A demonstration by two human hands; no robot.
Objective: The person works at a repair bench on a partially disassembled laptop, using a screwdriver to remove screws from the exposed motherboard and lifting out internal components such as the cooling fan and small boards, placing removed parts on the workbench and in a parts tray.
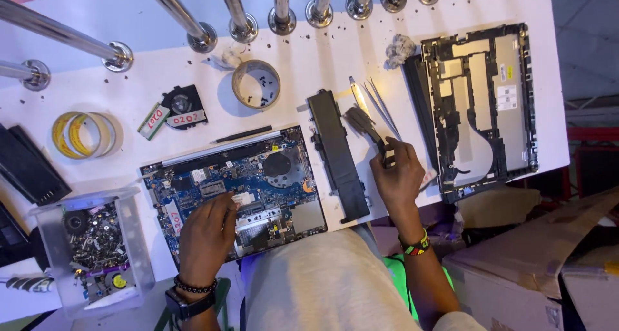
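We find the left hand (205,231) resting fingers-down on the opened laptop base (235,186), fingertips together on its board. Right of that base, beyond the black battery (337,155), the right hand (398,173) pinches a heatsink part (362,123), whose long axis slants up-left from the fingers.

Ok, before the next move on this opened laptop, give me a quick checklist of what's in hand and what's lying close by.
1. Left hand steadying the laptop board: ok, fingers rest on it.
2. Right hand gripping the heatsink part: ok, held over the table.
3. Battery out of the laptop: ok, lies beside it.
4. Tweezers within reach: ok, just past the right hand.
5. Screws contained: not ok, some loose on the table.
6. Board fully unscrewed: cannot tell.
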